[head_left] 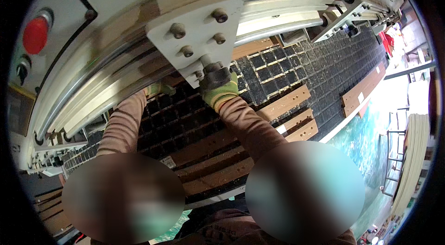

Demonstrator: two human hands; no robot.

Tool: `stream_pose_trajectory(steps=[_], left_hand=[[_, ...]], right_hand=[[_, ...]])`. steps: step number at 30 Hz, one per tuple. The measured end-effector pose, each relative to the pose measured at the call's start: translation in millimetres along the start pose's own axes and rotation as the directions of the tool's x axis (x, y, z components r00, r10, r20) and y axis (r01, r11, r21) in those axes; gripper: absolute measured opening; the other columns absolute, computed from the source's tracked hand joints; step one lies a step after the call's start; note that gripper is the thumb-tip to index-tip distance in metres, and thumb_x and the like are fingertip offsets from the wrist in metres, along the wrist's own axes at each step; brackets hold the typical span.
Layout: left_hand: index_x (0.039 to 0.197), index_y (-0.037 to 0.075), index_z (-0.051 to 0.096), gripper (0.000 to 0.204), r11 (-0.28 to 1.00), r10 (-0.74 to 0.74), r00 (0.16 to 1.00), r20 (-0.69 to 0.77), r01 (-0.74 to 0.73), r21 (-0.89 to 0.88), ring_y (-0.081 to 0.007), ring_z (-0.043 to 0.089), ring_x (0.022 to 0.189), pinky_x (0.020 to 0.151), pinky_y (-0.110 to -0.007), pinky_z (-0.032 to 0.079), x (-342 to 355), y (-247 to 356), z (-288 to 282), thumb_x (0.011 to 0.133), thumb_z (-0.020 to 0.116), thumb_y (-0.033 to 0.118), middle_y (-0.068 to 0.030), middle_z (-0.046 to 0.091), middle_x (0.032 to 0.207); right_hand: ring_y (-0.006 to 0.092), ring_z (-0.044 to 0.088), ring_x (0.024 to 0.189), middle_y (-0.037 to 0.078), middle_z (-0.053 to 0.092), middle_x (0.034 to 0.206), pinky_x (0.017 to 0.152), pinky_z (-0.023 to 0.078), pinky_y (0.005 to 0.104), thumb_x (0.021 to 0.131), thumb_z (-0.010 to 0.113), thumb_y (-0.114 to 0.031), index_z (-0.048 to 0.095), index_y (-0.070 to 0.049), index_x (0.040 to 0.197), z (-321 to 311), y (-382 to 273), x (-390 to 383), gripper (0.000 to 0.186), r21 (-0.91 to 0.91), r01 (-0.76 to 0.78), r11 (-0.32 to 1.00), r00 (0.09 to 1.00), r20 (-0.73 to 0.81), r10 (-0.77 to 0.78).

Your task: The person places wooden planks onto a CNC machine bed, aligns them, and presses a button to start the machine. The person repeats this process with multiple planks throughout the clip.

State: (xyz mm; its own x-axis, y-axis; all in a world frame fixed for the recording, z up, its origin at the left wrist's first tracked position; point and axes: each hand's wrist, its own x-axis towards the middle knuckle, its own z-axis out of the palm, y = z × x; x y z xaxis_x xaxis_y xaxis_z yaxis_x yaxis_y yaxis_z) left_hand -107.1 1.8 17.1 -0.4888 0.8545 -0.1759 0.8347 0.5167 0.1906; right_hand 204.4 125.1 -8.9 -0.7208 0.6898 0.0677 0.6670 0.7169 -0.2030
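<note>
Both my hands, in yellow-green work gloves, reach over the black gridded bed [278, 71] of a machine. My left hand [159, 89] is under the long rails [111, 89], which cover part of it; its grip does not show. My right hand [223, 94] is just below a white bolted bracket [197, 36], against a dark round fitting [216, 77]. Its fingers are hidden there, so I cannot tell whether it holds anything. Wood-brown boards with drilled holes lie on the bed: one board [286, 102] right of my right forearm, another board [301, 127] nearer me.
More brown boards [208, 175] lie between my forearms, in shadow. A drilled board [364, 89] rests along the bed's right edge. On the machine's left panel sits a red push button [35, 35]. Beyond the bed is a shiny green floor [354, 138], with a dark metal rack [393, 164].
</note>
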Motion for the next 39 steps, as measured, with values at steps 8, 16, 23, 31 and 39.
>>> stream_pose_trajectory(steps=[8, 16, 23, 31, 39], left_hand=[[0.167, 0.018, 0.037, 0.111, 0.997, 0.033, 0.997, -0.075, -0.027, 0.079, -0.0412, 0.029, 0.158, 0.129, -0.055, 0.022, -13.9, 21.4, -1.1, 0.082, 0.064, 0.085, -0.0200, 0.031, 0.173], [0.168, 0.018, 0.036, 0.115, 0.974, 0.134, 0.978, -0.159, -0.100, 0.201, -0.0413, 0.027, 0.159, 0.130, -0.056, 0.020, -117.6, 88.1, 5.5, 0.080, 0.064, 0.087, -0.0200, 0.029, 0.174], [0.164, 0.017, 0.042, 0.092, 0.954, 0.297, 0.954, -0.029, -0.298, -0.036, -0.0451, 0.043, 0.146, 0.125, -0.058, 0.031, -242.8, 158.7, 42.3, 0.089, 0.074, 0.060, -0.0190, 0.048, 0.159], [0.156, 0.016, 0.050, 0.073, 0.976, 0.208, 0.964, -0.167, -0.215, -0.022, -0.0417, 0.051, 0.138, 0.115, -0.057, 0.043, -227.2, 160.3, 27.0, 0.092, 0.075, 0.041, -0.0153, 0.056, 0.149], [0.157, 0.016, 0.050, 0.082, 0.970, 0.222, 0.895, -0.387, -0.244, -0.006, -0.0410, 0.048, 0.140, 0.120, -0.060, 0.035, -179.8, 125.6, 55.7, 0.085, 0.083, 0.038, -0.0169, 0.055, 0.150]], right_hand=[[0.0410, 0.049, 0.143, 0.018, 0.052, 0.157, 0.124, 0.034, 0.0576, 0.095, 0.070, -0.051, 0.044, -0.026, 0.164, -90.1, 77.4, -101.9, 0.078, 0.253, 0.470, 0.845, 0.844, 0.149, -0.514], [0.0305, 0.069, 0.110, 0.005, 0.072, 0.127, 0.093, 0.056, 0.0483, 0.093, 0.071, -0.025, 0.077, -0.022, 0.120, -63.1, 111.5, -123.0, 0.028, -0.116, 0.691, 0.713, 0.699, -0.141, -0.701], [0.0388, 0.063, 0.108, 0.017, 0.070, 0.119, 0.099, 0.049, 0.0508, 0.084, 0.080, -0.039, 0.073, -0.010, 0.126, -66.2, 90.1, -109.8, 0.052, 0.087, 0.614, 0.785, 0.789, -0.052, -0.612], [0.0405, 0.055, 0.131, 0.016, 0.063, 0.138, 0.111, 0.043, 0.0575, 0.087, 0.077, -0.045, 0.065, -0.009, 0.140, -94.5, 69.4, -127.4, 0.066, 0.148, 0.490, 0.859, 0.862, -0.231, -0.452], [0.0408, 0.065, 0.107, 0.017, 0.072, 0.117, 0.097, 0.050, 0.0539, 0.090, 0.075, -0.040, 0.072, -0.010, 0.125, -81.3, 102.1, -209.2, 0.047, 0.144, 0.215, 0.966, 0.976, 0.007, -0.218]])
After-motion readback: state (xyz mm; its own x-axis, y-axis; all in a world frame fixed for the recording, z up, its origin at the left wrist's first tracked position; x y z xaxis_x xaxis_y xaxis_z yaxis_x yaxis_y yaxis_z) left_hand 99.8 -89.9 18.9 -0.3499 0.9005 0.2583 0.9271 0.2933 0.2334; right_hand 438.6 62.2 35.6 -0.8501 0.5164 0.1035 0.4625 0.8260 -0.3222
